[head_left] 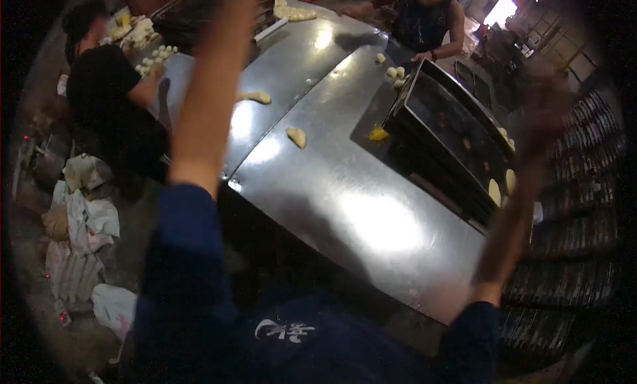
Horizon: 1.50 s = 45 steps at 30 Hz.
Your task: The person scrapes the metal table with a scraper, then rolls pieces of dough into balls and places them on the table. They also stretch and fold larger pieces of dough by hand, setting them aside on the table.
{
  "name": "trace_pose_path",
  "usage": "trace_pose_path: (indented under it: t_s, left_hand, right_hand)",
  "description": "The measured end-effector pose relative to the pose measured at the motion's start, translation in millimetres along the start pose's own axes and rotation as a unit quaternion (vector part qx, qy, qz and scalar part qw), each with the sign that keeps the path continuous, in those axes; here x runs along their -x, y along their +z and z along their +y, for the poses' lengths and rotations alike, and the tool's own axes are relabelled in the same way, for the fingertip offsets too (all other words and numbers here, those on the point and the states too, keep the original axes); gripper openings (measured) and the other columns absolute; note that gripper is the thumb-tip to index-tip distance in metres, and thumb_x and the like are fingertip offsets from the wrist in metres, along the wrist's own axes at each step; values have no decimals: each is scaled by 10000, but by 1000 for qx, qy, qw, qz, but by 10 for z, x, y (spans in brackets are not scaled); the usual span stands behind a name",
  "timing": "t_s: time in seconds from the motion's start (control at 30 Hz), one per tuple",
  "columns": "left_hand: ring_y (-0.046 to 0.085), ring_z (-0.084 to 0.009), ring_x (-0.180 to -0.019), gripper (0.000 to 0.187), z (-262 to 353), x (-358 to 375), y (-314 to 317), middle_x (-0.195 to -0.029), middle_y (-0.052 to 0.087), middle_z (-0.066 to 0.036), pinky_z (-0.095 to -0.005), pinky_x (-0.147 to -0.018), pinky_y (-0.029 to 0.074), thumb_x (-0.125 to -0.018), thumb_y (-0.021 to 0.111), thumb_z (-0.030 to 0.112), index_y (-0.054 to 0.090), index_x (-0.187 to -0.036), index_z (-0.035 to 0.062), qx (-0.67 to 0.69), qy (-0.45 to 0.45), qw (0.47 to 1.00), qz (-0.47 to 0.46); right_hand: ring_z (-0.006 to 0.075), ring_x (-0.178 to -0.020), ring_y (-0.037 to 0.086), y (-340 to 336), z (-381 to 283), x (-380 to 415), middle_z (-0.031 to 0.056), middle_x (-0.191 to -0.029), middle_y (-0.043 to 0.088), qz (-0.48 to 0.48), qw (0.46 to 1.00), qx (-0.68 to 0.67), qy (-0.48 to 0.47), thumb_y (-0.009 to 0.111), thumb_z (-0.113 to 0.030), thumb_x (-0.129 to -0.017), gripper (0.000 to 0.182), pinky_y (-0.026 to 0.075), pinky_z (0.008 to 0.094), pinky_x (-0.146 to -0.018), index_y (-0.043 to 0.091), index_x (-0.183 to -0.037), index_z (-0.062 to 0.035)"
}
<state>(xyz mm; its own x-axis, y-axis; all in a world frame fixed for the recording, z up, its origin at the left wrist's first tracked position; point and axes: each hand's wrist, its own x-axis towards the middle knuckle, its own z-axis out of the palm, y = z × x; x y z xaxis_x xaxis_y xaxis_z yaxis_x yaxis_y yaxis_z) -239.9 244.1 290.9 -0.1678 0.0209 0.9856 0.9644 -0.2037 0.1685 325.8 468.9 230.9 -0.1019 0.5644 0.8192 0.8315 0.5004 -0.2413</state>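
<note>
Both of my arms are raised. The left forearm [209, 92] runs up past the top edge, so my left hand is out of the picture. My right hand [549, 98] is a dark blur at the upper right, its fingers smeared by motion. The right forearm passes in front of a stack of dark baking trays [424, 158] on the metal table [312, 191]. Flat pale dough pieces [494, 192] lie in the top tray's near end. A dough piece [296, 138] sits mid-table, with a longer dough strip [255, 97] beyond it.
A co-worker in black [103, 98] stands at the left near small dough balls [156, 57]. Another person [431, 19] is across the table by the trays. Sacks [86, 218] lie on the left floor; racked trays [564, 244] line the right. Something yellow [378, 134] lies beside the tray stack.
</note>
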Motion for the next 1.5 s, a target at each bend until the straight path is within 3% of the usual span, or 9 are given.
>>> trace_pose_path:
  t_s: [0.17, 0.53, 0.9, 0.97, 1.1, 1.2, 1.33, 1.4, 1.5]
  left_hand:
    - [603, -360, -1031, 111, 876, 4323, -1415, -1029, 637, -175, -464, -884, 489, -849, 599, 75, 599, -933, 2, -26, -156, 895, -416]
    - [570, -262, -869, 89, 1860, 4117, -2213, -895, 543, -109, -359, -813, 467, -807, 587, -16, 553, -885, 9, 41, -561, 745, -358]
    - [494, -321, -1011, 219, 1235, 3969, -1990, -1077, 492, -152, -419, -923, 409, -837, 633, 90, 534, -1025, 42, 124, -381, 827, -394]
    - [470, -342, -1044, 332, 962, 4073, -2088, -1121, 481, -150, -500, -934, 381, -857, 689, 274, 547, -1077, 71, 13, -33, 802, -596]
    - [461, -339, -1087, 404, 508, 4229, -1352, -1111, 515, -123, -542, -944, 361, -848, 702, 408, 584, -1073, 94, -62, -86, 805, -584]
    - [488, -335, -1053, 333, 927, 4345, -854, -1063, 549, -105, -526, -934, 369, -851, 703, 392, 624, -998, 104, -67, -243, 811, -528]
    - [535, -330, -968, 195, 1032, 4541, -1470, -969, 591, -132, -486, -864, 388, -883, 652, 287, 637, -882, 92, 187, -12, 796, -575]
    - [531, -325, -965, 139, 452, 4301, -1360, -965, 597, -130, -467, -848, 402, -888, 636, 218, 626, -889, 79, 107, -152, 515, -837]
    - [531, -322, -947, 154, 265, 4206, -1001, -939, 604, -112, -464, -821, 415, -887, 635, 226, 626, -904, 74, 27, -66, 743, -666]
  right_hand:
    - [246, -809, 598, 671, -1898, 4144, 139, -944, 636, -365, 870, -292, 160, 601, -63, -883, 92, 488, 347, -741, 617, -959, -13]
    - [393, -1170, 493, -213, -1553, 4498, 221, -1210, 550, -403, 876, -244, 106, 682, -122, -845, 448, 424, 458, -993, 539, -1253, -6]
    - [300, -885, 575, -99, -1942, 4104, 163, -944, 602, -226, 934, -273, 30, 661, -74, -854, 204, 497, 381, -708, 619, -1040, -1]
    - [291, -876, 577, -149, -1765, 4201, 149, -928, 601, -189, 949, -249, -34, 682, -100, -844, 222, 500, 379, -675, 614, -1038, -14]
    - [281, -839, 543, 443, -1626, 4182, 126, -916, 581, -325, 939, -71, -93, 662, -288, -861, 293, 448, 417, -763, 591, -978, -29]
    - [310, -833, 520, 884, -2303, 4461, 138, -851, 562, -246, 942, -67, 220, 632, -258, -843, 233, 409, 438, -782, 588, -865, -31]
    - [333, -829, 518, 435, -2606, 4894, 168, -864, 573, -201, 975, -89, 10, 648, -137, -829, 159, 408, 454, -776, 580, -868, 1]
    - [329, -837, 514, 339, -2116, 4758, 167, -874, 574, -215, 977, -8, 10, 641, -123, -835, 148, 409, 447, -782, 578, -881, 3]
    - [304, -848, 497, 672, -1909, 4485, 162, -881, 573, -180, 968, 50, 166, 608, -128, -878, 131, 407, 422, -809, 582, -888, 0]
